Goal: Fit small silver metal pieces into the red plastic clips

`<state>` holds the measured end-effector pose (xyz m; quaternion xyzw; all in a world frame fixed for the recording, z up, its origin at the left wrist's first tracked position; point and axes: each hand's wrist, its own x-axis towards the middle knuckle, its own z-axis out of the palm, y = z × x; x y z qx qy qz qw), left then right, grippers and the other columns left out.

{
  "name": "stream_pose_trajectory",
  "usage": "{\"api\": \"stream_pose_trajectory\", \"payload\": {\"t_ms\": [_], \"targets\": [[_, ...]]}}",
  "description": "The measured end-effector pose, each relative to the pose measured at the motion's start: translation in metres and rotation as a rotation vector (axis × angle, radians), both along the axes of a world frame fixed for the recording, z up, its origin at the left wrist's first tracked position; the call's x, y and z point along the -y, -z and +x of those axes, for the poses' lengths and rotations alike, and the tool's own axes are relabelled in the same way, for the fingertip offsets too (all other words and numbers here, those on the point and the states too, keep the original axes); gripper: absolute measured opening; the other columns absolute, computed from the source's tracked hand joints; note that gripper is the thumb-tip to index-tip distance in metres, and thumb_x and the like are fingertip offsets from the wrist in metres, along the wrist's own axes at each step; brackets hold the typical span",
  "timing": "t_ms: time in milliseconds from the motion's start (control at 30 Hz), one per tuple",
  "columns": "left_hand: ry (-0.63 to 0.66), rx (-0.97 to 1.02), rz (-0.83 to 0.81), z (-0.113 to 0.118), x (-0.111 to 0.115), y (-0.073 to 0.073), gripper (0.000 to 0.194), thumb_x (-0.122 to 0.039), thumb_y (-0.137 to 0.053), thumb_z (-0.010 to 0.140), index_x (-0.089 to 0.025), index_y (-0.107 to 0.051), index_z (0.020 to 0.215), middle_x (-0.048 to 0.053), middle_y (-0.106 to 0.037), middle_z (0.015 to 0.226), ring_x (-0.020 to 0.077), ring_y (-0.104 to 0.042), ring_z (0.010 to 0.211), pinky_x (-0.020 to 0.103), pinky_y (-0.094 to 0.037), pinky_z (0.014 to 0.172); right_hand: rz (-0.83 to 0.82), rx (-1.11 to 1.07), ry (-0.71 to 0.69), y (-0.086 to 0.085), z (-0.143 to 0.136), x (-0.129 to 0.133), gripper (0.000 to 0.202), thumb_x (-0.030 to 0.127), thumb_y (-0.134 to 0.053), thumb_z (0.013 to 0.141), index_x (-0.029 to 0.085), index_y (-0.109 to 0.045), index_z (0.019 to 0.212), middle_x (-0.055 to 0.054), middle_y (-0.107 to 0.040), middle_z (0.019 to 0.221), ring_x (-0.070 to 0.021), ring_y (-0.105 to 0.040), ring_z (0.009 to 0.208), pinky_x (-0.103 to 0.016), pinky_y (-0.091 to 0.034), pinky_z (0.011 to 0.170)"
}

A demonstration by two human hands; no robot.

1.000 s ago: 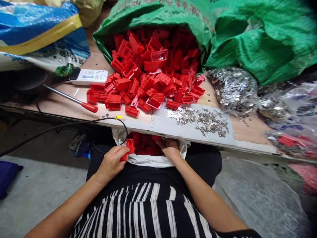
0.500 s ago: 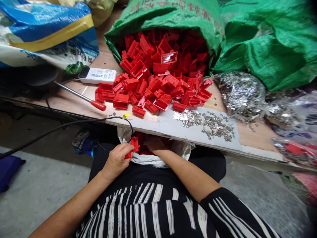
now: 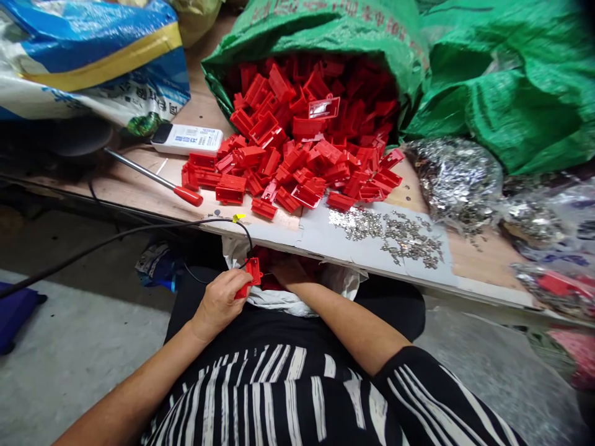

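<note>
Between the thumb and fingers of my left hand (image 3: 224, 296) is a red plastic housing (image 3: 253, 271), held over the left side of a white sack (image 3: 283, 302) in my lap. My right hand (image 3: 289, 272) reaches into that sack, under the table edge, among more red parts; its fingers are hidden in there. On the table in front, a heap of red plastic housings (image 3: 264, 162) spills from a green woven sack (image 3: 320, 34). Small metal pieces (image 3: 411, 238) lie scattered on a grey sheet (image 3: 320, 238) at the table's front edge.
A lever with a red handle (image 3: 188, 196) juts out at the left, near a white box (image 3: 188, 139). A black cable (image 3: 139, 229) loops past my left hand. Plastic bags of metal pieces (image 3: 458, 179) stand at the right. A blue-and-white bag (image 3: 102, 68) fills the back left.
The view has shifted slightly, so the table things sit a little further right. My left hand keeps the red housing, and my right hand stays in the white sack.
</note>
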<state>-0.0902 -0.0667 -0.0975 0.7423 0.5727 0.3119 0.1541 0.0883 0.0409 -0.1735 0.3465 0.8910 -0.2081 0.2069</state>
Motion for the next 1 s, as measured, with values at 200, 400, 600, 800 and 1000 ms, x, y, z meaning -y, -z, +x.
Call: {"api": "stream_pose_trajectory", "payload": {"t_ms": [200,400,600,800,1000], "targets": [[0.008,0.004,0.007,0.001,0.0,0.001,0.016,-0.012,-0.053,0.085,-0.019,-0.062,0.095,0.005,-0.067,0.087,0.0167,-0.064,0.082,0.029,-0.053,0.078,0.028,-0.022,-0.009,0.003,0.002,0.002,0.036,0.02,-0.045,0.093,0.027,-0.06,0.125,-0.01,-0.057,0.131,-0.0301,-0.049,0.121,-0.045,-0.042,0.093],[0.012,-0.006,0.014,0.001,0.0,0.001,0.014,-0.011,-0.054,0.084,-0.019,-0.061,0.095,0.005,-0.067,0.087,0.0169,-0.064,0.083,0.029,-0.053,0.078,0.035,-0.02,0.001,0.003,0.0,0.004,0.037,0.02,-0.043,0.094,0.029,-0.059,0.126,-0.01,-0.053,0.135,-0.0324,-0.045,0.125,-0.051,-0.039,0.095],[0.009,-0.003,0.012,0.002,0.001,0.003,0.015,-0.013,-0.054,0.084,-0.02,-0.063,0.095,0.005,-0.067,0.087,0.0168,-0.064,0.083,0.029,-0.053,0.078,0.011,-0.002,0.02,-0.001,-0.002,0.004,0.038,0.019,-0.043,0.094,0.027,-0.056,0.129,-0.012,-0.053,0.135,-0.031,-0.048,0.122,-0.05,-0.04,0.094],[0.014,-0.006,0.023,0.002,0.001,0.003,0.014,-0.012,-0.054,0.085,-0.019,-0.062,0.094,0.005,-0.068,0.087,0.017,-0.064,0.083,0.03,-0.053,0.078,-0.004,0.001,0.028,-0.005,-0.002,0.005,0.038,0.019,-0.043,0.094,0.029,-0.055,0.129,-0.01,-0.049,0.139,-0.0306,-0.044,0.127,-0.05,-0.037,0.098],[0.013,-0.011,0.02,0.002,0.001,0.002,0.014,-0.012,-0.054,0.085,-0.019,-0.061,0.093,0.005,-0.067,0.087,0.0171,-0.064,0.083,0.029,-0.053,0.077,-0.029,0.012,0.042,-0.008,-0.003,0.005,0.039,0.018,-0.041,0.094,0.03,-0.056,0.128,-0.009,-0.05,0.138,-0.0304,-0.044,0.126,-0.05,-0.038,0.097]]}}
